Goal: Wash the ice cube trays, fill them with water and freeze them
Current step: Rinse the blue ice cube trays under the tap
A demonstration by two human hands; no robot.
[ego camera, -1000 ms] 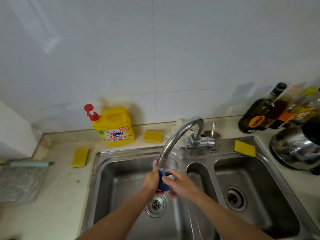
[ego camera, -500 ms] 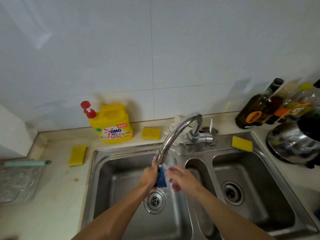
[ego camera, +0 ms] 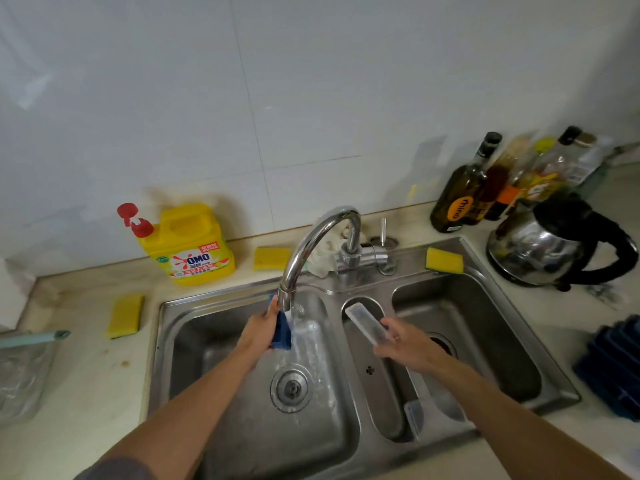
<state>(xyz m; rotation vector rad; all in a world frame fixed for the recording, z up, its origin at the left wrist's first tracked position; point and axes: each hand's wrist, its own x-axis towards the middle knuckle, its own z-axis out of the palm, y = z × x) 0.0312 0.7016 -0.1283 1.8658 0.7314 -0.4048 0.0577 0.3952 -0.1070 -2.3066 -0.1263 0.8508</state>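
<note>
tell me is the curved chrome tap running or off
Running. Water pours from the spout of the curved chrome tap over the blue ice cube tray gripped by the left hand.

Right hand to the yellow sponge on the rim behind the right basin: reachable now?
Probably not yet: the right hand grips a clear plastic piece. The way over the basin to the sponge looks free.

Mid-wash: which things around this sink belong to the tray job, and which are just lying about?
In the job: blue tray gripped by left hand under running tap; clear plastic piece held by right hand; stacked blue trays on the right counter.
Lying about: detergent jug, three yellow sponges, kettle, bottles.
</note>
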